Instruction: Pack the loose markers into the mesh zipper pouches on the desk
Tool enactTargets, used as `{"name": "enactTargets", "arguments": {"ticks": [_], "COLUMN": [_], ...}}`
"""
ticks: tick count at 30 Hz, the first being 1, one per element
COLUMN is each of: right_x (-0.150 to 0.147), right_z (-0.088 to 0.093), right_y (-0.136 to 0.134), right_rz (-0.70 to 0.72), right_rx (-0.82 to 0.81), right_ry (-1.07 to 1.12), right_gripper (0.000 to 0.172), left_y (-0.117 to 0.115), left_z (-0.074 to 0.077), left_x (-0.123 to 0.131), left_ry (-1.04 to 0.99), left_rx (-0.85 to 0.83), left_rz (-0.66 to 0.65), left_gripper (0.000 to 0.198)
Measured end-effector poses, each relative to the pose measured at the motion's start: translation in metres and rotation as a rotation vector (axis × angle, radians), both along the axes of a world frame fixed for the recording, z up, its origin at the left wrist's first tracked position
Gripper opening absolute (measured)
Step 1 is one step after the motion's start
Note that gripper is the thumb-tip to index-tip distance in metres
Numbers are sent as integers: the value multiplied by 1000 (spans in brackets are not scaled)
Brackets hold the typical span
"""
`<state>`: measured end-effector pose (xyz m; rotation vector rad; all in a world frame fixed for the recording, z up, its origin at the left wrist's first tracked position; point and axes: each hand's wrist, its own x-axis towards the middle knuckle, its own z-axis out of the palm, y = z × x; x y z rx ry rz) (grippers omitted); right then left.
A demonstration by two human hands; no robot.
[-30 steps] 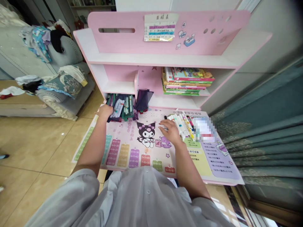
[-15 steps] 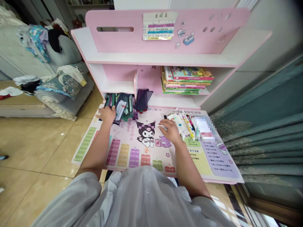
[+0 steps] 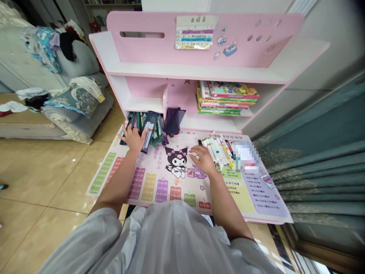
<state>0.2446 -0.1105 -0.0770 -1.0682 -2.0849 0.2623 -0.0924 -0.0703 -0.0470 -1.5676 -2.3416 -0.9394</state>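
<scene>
My left hand point(image 3: 133, 139) lies at the near edge of a heap of mesh pouches on the desk's left side, its fingers spread. Its thumb side meets a dark mesh pouch point(image 3: 148, 133) with white markers inside. Around that pouch are green mesh pouches point(image 3: 157, 134) filled with more pens. My right hand point(image 3: 203, 158) hovers or rests over the desk mat, fingers apart and slightly bent, holding nothing. Just to its right lies a pile of white markers point(image 3: 218, 150) with caps of several colours. A dark, flat-looking pouch point(image 3: 174, 121) leans beside the shelf divider.
The pink and white desk shelf point(image 3: 196, 69) rises behind, with a stack of books point(image 3: 226, 99) on its right. A blurred-out white item point(image 3: 246, 156) lies right of the markers. The printed desk mat point(image 3: 176, 194) covers the top. A curtain point(image 3: 322, 152) hangs at the right.
My left hand has shifted slightly right, and its fingers are spread wider. The dark pouch with white markers has turned and slid a little toward me. My right hand has barely moved.
</scene>
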Motion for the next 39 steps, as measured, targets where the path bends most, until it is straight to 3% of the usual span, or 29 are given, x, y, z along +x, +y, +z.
{"name": "enactTargets", "arguments": {"ticks": [5, 9, 16, 20, 23, 28, 39], "right_x": [-1, -1, -2, -2, -1, 0, -3], "right_z": [0, -1, -1, 0, -2, -5, -4], "right_y": [-1, 0, 0, 0, 0, 2, 0], "right_rz": [5, 11, 14, 13, 4, 7, 24], "right_rx": [2, 5, -24, -32, -34, -42, -82], "right_ry": [-3, 4, -15, -20, -18, -27, -31], "right_gripper": [12, 11, 11, 12, 12, 12, 13], "left_y": [3, 5, -6, -14, -16, -22, -35], "left_z": [0, 10, 41, 38, 26, 11, 4], "left_x": [-2, -12, -58, -68, -66, -57, -54], "left_ry": [-30, -40, 102, 117, 145, 218, 281], "left_rx": [-48, -87, -178, -334, -368, -290, -276], "left_rz": [-67, -165, -630, -783, -752, -570, -429], "left_gripper": [37, 28, 25, 27, 22, 15, 14]}}
